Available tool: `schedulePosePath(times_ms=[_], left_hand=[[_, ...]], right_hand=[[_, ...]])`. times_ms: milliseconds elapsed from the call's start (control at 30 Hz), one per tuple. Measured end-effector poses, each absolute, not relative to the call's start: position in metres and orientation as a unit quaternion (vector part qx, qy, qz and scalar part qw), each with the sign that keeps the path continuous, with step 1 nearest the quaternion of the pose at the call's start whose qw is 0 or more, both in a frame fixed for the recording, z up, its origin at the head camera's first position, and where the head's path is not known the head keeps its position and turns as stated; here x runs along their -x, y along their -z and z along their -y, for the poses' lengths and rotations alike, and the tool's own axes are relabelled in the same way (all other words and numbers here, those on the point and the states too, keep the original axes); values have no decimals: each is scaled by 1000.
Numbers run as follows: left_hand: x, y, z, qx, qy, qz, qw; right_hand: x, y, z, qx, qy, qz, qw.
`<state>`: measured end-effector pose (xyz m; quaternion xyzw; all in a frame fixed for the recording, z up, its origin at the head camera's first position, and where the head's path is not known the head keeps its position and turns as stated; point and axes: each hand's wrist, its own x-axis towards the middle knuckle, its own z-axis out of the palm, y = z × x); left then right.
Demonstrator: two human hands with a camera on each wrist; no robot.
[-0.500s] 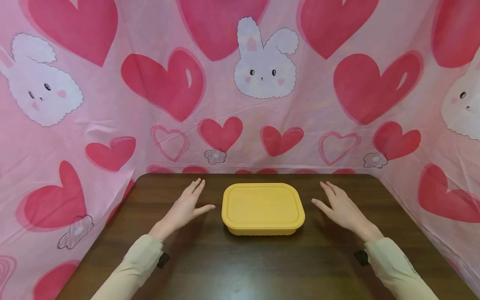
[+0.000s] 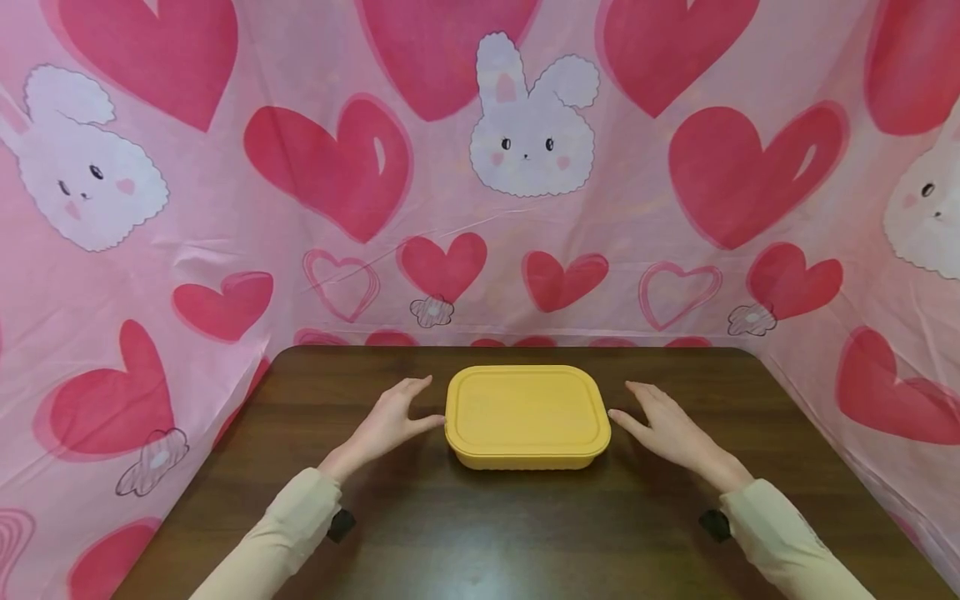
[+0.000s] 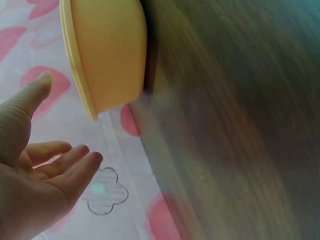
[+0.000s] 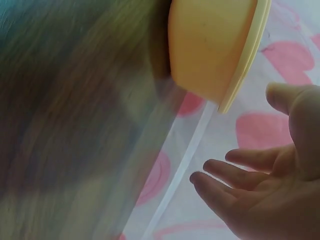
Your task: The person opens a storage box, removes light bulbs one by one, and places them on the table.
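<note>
Along the left side: pink cloth [image 2: 213,221] printed with red hearts and white rabbits, hung also at the far and right sides of a dark wood-grain bench [image 2: 525,533]. Next, pale left sleeve [image 2: 281,529], small black object [image 2: 342,525] under its cuff. Left hand [image 2: 386,425]: empty, fingers loosely bent, thumb spread, its tip just beside the yellow container [image 2: 528,461] without touching. Centre, toward the bench's far edge: the same container, rectangular with rounded corners, standing flat, matching lid [image 2: 528,408] in place. Right hand [image 2: 671,425]: likewise empty, fingers relaxed, thumb spread, its tip just beside the container's right end, apart. Last, pale right sleeve [image 2: 780,533], second black object [image 2: 715,525] at its cuff.
</note>
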<state>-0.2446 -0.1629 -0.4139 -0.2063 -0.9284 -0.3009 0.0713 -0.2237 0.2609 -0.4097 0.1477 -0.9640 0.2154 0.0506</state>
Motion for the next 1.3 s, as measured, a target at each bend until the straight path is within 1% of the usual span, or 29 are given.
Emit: schedulePosePath(times_ms=[267, 600, 900, 1300], left_hand=[[247, 419, 152, 210, 360, 908, 30], [250, 422, 142, 191, 369, 909, 19], [249, 425, 138, 183, 380, 907, 3], [251, 425, 136, 167, 376, 911, 3]], right_hand=[[224, 415, -250, -171, -238, 953, 83], [228, 420, -243, -178, -256, 946, 89], [230, 421, -238, -185, -266, 943, 74], [234, 418, -236, -188, -270, 942, 57]])
